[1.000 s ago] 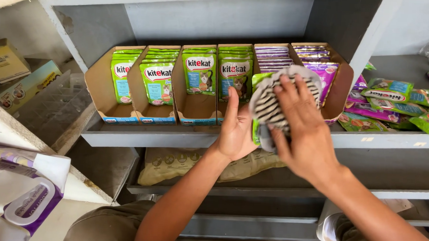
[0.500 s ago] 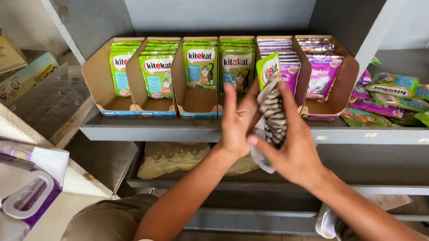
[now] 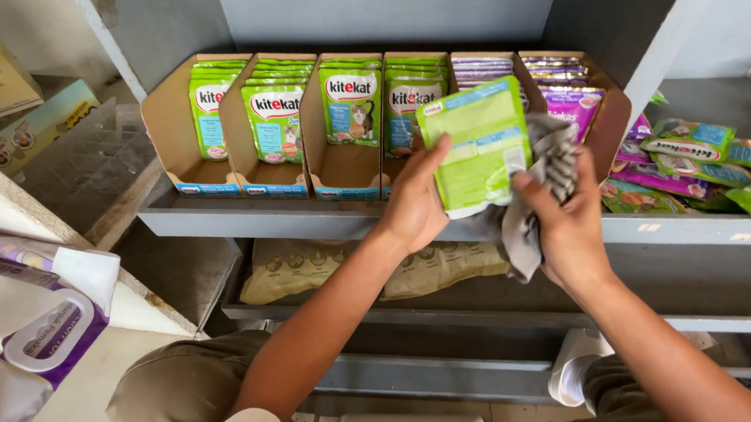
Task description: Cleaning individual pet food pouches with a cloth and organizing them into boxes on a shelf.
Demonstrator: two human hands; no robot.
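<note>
Pouch: green pouch (image 3: 479,144), centre frame, light, floppy, slick (likely); best held by its edges.
Left hand (image 3: 414,206): clamped on its left edge.
Right hand (image 3: 568,221): bunches a striped cloth (image 3: 538,189) against it.

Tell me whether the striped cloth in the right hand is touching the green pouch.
Touching. The head view shows the striped cloth, gripped by the right hand, pressed against the right edge of the green pouch, which the left hand holds.

Upright green pouch (image 3: 480,144), striped cloth (image 3: 541,190)
</note>
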